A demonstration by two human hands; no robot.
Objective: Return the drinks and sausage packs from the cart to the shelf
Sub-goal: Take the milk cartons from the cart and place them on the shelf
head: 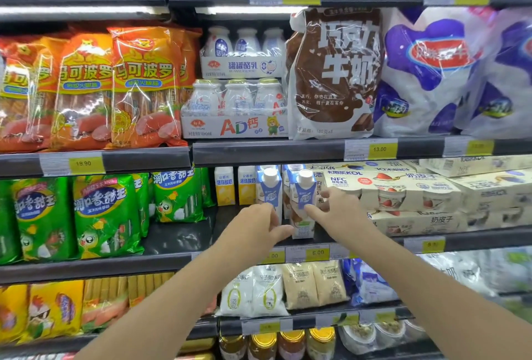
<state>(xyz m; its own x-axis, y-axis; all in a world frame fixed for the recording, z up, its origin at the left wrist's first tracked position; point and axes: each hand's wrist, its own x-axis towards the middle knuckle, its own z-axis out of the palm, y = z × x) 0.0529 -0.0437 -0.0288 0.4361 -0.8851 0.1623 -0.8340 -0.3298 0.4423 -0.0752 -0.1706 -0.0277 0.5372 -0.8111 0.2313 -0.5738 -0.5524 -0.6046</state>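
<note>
Two blue-and-white drink cartons with white caps stand side by side on the third shelf [184, 238]. My left hand [257, 225] has its fingers curled round the lower part of the left carton [269, 187], and its thumb reaches toward the right carton [302, 204]. My right hand [338, 212] touches the right side of that right carton with straight fingers. Orange sausage packs [144, 86] stand on the shelf above at the left, and green sausage packs [106, 215] stand left of the cartons. The cart is out of view.
Yellow-white small cartons [224, 189] stand behind the drinks. Cream yogurt multipacks [403, 192] are stacked right of them. White bottle packs [239, 106], a brown milk bag [334, 71] and purple-white bags [426, 71] fill the shelf above. Bare shelf floor lies between the green packs and the cartons.
</note>
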